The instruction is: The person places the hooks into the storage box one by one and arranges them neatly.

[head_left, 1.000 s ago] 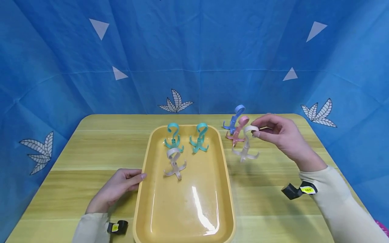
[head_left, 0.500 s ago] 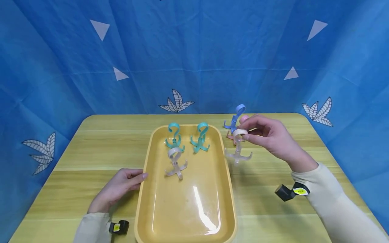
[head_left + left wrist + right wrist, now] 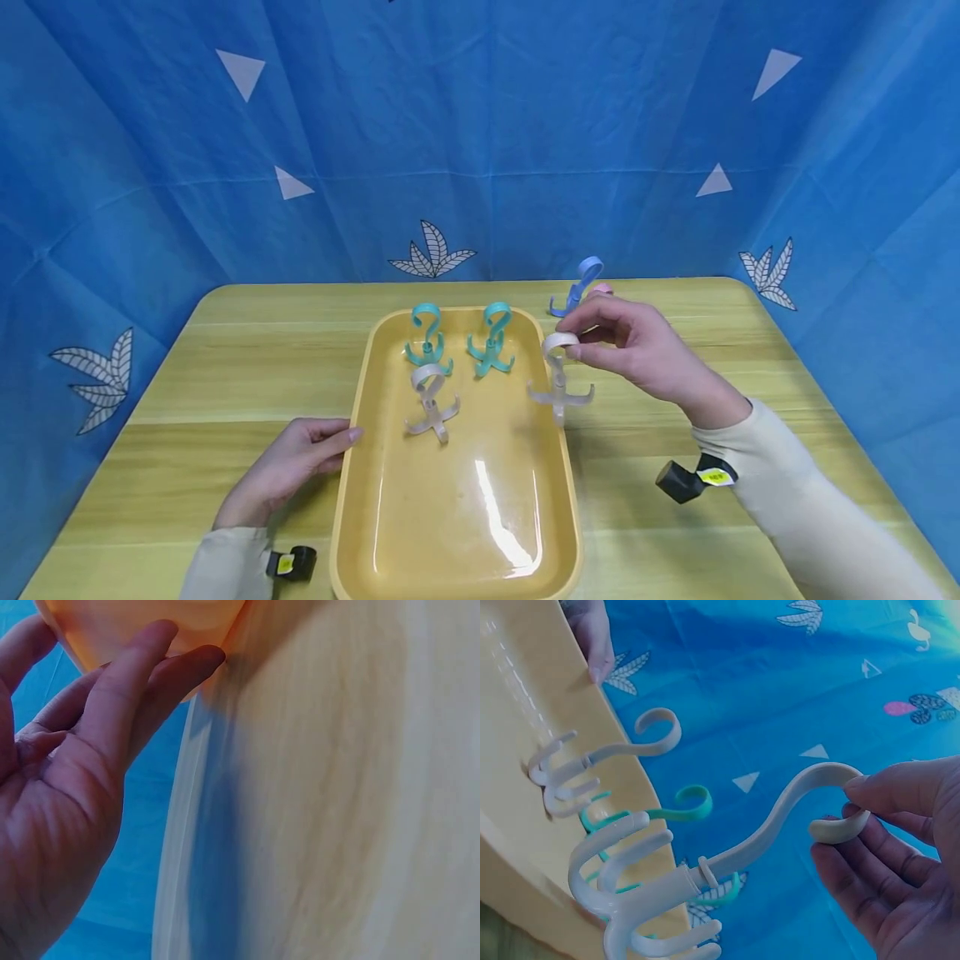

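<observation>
My right hand [image 3: 637,354] pinches the curled top of a white four-pronged hanging hook [image 3: 558,393] between thumb and fingers. The hook hangs upright over the right rim of a yellow tray [image 3: 347,500]; in the right wrist view its prongs [image 3: 604,844] point down toward the tray. At the tray's left edge my left hand [image 3: 288,462] grips the rim, thumb on top, the other fingers against the outer side. Inside the tray another white hook [image 3: 432,418] stands in front of two teal hooks [image 3: 427,357], [image 3: 491,358].
Behind my right hand a blue hook [image 3: 576,292] stands on the wooden table [image 3: 247,367]. A pink hook [image 3: 602,289] beside it is mostly hidden by the hand. A blue patterned cloth [image 3: 487,125] encloses the table at the back and sides.
My right hand has carried the white hook leftward from the table side to above the tray's right rim, covering most of the pink hook. The left hand has stayed at the tray.
</observation>
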Tool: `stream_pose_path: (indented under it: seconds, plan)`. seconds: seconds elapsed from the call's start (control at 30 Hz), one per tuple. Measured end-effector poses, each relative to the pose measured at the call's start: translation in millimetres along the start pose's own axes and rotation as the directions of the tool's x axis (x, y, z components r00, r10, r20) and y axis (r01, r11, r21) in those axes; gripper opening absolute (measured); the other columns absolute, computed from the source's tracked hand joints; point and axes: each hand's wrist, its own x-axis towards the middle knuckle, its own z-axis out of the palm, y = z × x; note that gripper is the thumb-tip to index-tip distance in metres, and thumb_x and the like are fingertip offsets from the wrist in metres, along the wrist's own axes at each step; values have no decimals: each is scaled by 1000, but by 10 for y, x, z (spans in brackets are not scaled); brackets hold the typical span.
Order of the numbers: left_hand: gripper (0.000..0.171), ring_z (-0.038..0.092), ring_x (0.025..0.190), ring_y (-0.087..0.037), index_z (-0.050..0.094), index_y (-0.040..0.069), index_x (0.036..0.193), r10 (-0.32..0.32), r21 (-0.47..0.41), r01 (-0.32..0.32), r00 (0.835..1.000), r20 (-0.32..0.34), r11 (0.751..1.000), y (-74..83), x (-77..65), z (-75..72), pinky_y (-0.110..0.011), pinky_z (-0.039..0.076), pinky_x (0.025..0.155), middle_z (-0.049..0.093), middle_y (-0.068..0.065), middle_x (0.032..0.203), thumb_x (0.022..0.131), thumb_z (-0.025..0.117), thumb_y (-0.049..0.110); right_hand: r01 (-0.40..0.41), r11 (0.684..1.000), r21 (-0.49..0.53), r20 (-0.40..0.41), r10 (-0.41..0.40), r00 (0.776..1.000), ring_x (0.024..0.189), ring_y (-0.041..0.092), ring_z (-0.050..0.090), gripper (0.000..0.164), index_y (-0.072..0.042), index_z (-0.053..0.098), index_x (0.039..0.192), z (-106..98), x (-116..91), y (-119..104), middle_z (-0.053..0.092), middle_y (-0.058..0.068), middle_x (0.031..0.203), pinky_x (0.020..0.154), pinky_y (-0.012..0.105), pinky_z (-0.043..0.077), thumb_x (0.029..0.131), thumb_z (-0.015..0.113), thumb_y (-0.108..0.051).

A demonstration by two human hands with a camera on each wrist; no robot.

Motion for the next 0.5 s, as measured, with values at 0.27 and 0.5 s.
stream_pose_path:
  seconds: [0.27, 0.5]
  plan:
    - [44, 61, 100, -11, 56, -19, 123, -5, -9, 5, 1000, 2, 1000, 5, 3, 0, -31, 54, 86, 62, -15, 112, 101, 59, 19, 37, 999, 5, 43, -37, 998, 88, 26, 64, 22, 1, 68, 106, 153, 95, 21, 67, 11, 98, 77, 30, 55, 86, 69, 9]
    - [44, 63, 100, -14, 55, -20, 123, 6, -26, -6, 1000, 15, 1000, -21, 5, 0, -33, 54, 86, 61, -18, 113, 101, 58, 18, 44, 998, 45, 75, -47, 996, 90, 26, 65, 21, 2, 68, 105, 333, 201, 61, 64, 10, 101, 81, 33, 55, 86, 70, 10]
